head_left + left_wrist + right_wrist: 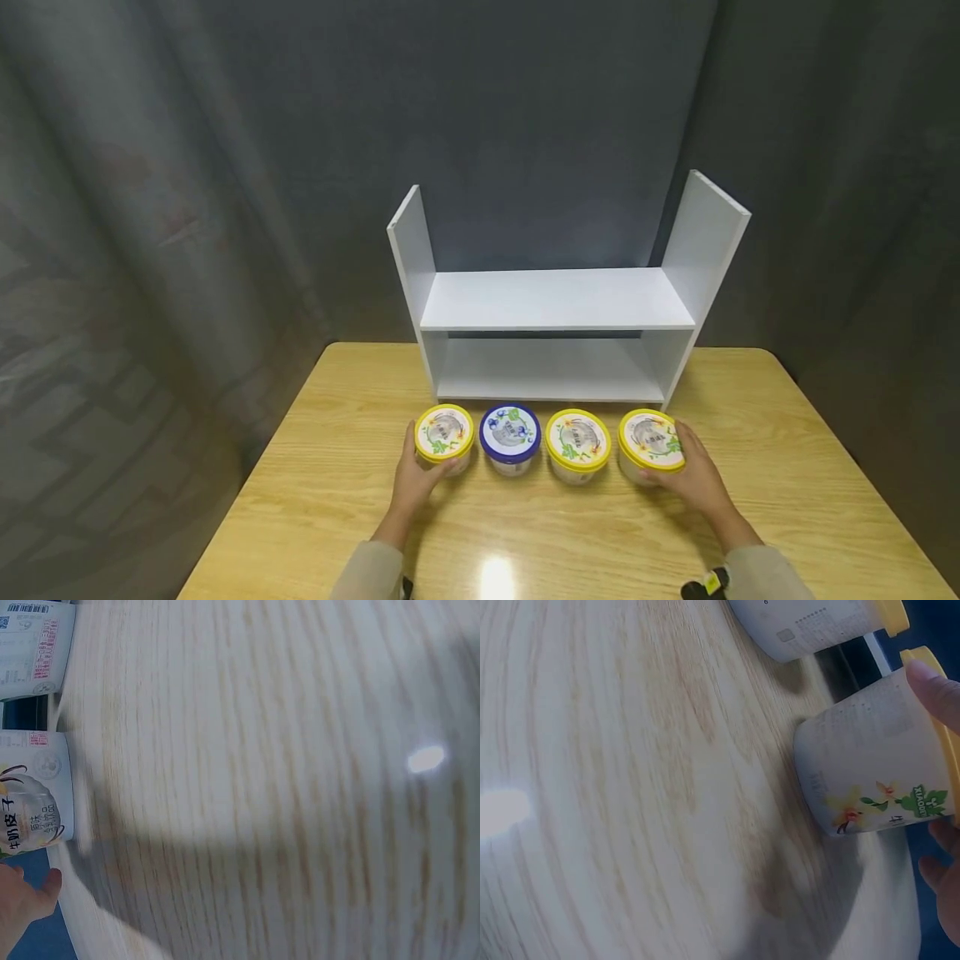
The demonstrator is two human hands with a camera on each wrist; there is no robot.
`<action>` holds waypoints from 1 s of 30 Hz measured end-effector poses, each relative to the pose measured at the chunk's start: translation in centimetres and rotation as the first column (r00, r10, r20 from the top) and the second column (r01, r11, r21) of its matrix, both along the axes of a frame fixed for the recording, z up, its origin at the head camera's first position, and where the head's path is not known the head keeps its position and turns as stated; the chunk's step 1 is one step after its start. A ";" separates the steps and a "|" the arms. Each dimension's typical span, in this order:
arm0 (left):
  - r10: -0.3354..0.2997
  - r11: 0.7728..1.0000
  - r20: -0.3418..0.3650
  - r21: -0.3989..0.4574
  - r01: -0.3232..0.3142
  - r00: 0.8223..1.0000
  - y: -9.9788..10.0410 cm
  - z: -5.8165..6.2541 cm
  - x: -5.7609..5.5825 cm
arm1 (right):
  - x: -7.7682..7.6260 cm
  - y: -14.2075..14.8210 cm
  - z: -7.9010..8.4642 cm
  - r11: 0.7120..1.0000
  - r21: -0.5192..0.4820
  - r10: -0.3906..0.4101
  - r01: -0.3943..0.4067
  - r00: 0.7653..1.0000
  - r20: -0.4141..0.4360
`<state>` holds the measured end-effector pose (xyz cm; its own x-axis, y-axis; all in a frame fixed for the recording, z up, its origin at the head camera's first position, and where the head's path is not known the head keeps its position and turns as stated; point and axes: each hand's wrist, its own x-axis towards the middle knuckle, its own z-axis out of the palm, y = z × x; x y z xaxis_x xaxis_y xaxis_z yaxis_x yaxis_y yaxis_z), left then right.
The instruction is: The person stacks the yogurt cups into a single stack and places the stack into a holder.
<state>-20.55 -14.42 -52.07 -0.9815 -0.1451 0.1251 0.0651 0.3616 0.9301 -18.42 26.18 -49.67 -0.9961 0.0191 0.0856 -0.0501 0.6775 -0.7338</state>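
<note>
Several lidded tubs stand in a row on the table. My left hand point(416, 482) holds the leftmost tub point(444, 433), which has a yellow lid, with the thumb across its front and fingers round its left side. In the left wrist view that hand point(26, 904) shows beside the printed wall of the tub point(34, 787). At the right end, my right hand point(697, 479) grips another yellow-lidded tub point(649, 442); the right wrist view shows the thumb point(934, 690) against its lid rim. Between them stand a blue-lidded tub point(510, 437) and a yellow-lidded tub point(577, 443).
Right behind the tubs stands a white shelf unit point(555, 300) with two levels and raised side panels. The wooden table point(300, 500) extends to both sides and toward me. Dark grey curtains point(540, 125) hang behind and beside it.
</note>
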 end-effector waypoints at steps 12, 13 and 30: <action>-0.027 0.997 -0.030 0.074 0.030 0.999 0.0 -0.3 -0.2 | 0.3 -0.5 0.1 0.994 -0.088 -0.060 0.065 0.996 0.061; -0.025 0.997 -0.030 0.075 0.027 0.999 0.1 -0.3 -0.1 | 0.3 -0.5 0.1 0.994 -0.089 -0.063 0.069 0.996 0.061; -0.028 0.990 -0.030 0.138 0.032 0.999 0.5 1.7 0.7 | 0.0 -0.2 1.8 0.993 -0.072 -0.087 0.089 0.996 0.018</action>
<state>-19.89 -13.92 -50.33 -0.9821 -0.1337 0.1329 0.1001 0.2275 0.9686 -18.38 25.96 -47.86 -0.9915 0.1123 0.0657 0.0189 0.6238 -0.7813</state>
